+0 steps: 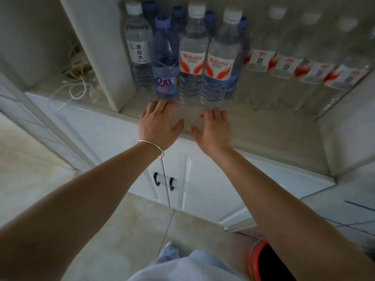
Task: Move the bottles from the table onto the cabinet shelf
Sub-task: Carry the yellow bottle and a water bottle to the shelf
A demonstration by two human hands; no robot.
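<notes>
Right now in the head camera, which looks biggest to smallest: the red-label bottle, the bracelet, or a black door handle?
1. Red-label bottle, plainly largest.
2. Bracelet.
3. Black door handle, close to the bracelet's size, so that pair is unsure.

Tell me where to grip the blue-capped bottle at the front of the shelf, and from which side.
Probably grip the blue-capped bottle around its label-height body, coming from the front: it stands upright at the shelf edge, with bottles close on both sides. The left hand is nearest.

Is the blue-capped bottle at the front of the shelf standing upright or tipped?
Upright. The blue-capped bottle stands on its base on the cabinet shelf, cap on top, beside the Wahaha bottle.
</notes>
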